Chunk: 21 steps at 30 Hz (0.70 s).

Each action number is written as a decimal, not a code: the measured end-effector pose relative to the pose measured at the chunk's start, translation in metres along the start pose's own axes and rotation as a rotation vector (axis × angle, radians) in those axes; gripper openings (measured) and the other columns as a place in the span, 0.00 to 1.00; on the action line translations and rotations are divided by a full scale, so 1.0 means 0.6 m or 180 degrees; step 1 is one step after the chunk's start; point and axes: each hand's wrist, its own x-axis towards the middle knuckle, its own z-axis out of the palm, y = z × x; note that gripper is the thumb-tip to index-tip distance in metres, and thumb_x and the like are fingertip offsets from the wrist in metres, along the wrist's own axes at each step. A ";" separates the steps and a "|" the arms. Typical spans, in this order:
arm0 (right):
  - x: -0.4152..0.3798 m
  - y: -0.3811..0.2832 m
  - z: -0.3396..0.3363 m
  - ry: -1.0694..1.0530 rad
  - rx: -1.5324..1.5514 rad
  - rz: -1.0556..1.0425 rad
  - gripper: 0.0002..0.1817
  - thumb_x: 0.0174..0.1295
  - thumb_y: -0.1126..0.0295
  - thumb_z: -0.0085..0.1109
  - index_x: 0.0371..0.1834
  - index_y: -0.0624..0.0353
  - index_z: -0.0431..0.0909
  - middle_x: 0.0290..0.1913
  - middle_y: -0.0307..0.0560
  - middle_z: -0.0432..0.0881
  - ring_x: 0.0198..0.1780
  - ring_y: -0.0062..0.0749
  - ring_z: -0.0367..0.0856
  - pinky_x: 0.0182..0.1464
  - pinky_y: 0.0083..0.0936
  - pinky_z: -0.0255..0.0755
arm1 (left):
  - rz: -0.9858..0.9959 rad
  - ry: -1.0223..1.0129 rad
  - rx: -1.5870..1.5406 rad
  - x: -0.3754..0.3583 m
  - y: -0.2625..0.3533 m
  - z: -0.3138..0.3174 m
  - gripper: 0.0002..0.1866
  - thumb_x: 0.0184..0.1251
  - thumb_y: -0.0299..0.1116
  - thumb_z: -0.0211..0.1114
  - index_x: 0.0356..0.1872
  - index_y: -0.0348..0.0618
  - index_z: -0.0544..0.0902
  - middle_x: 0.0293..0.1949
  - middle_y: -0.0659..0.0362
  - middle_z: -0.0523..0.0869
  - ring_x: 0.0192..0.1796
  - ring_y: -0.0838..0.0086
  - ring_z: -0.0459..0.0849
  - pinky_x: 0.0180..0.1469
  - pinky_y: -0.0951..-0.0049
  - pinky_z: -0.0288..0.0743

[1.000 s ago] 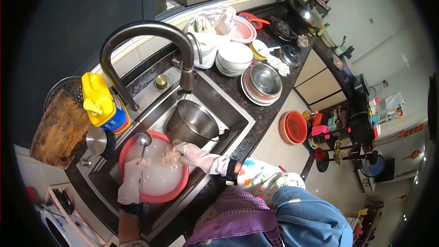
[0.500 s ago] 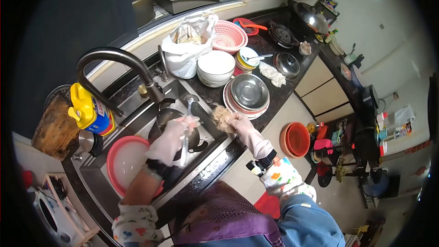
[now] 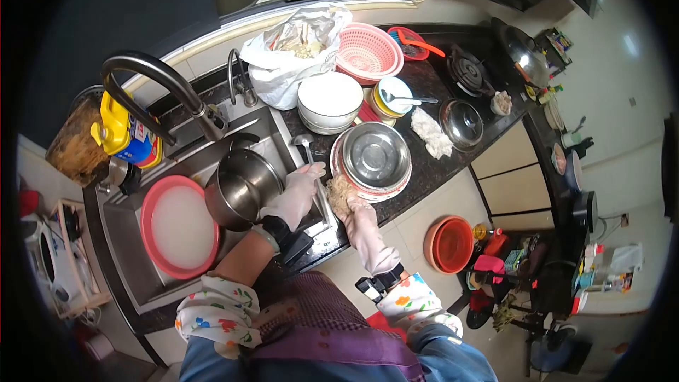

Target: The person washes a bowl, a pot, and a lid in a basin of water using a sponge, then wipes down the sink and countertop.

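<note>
My left hand (image 3: pixel 296 192), in a translucent glove, is closed around the handle of a metal ladle (image 3: pixel 303 140) at the sink's right edge. The ladle's bowl points away from me, toward the back. Just right of it, my gloved right hand (image 3: pixel 362 221) grips a tan, bunched scrubbing cloth (image 3: pixel 341 195) at the counter edge. A steel pot (image 3: pixel 244 187) with dark handles sits tilted in the sink (image 3: pixel 124 240), left of my left hand. Beside the pot is a pink basin (image 3: pixel 146 223) of cloudy water. Stacked plates with a steel bowl (image 3: pixel 377 153) on top stand beyond the cloth.
White bowls (image 3: pixel 329 102), a filled plastic bag (image 3: pixel 272 74) and a pink colander (image 3: pixel 368 53) stand at the back. The faucet (image 3: pixel 152 64) arches over the sink. A yellow jug (image 3: pixel 127 131) stands at left. Right are a pot lid (image 3: pixel 462 125) and a white cloth (image 3: pixel 430 134).
My left hand has carried the ladle from over the pot to the sink's right edge, near the scrubbing cloth. The pot is now uncovered to view. The camera view has shifted.
</note>
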 end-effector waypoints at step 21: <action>-0.048 -0.095 -0.042 -0.1392 -0.0787 0.0123 0.26 0.56 0.72 0.57 0.59 0.66 0.65 0.57 0.51 0.74 0.57 0.37 0.74 0.60 0.34 0.69 | 0.1083 -0.0242 0.3118 0.028 0.006 0.004 0.28 0.65 0.55 0.54 0.35 0.32 0.82 0.33 0.39 0.83 0.43 0.46 0.82 0.45 0.55 0.74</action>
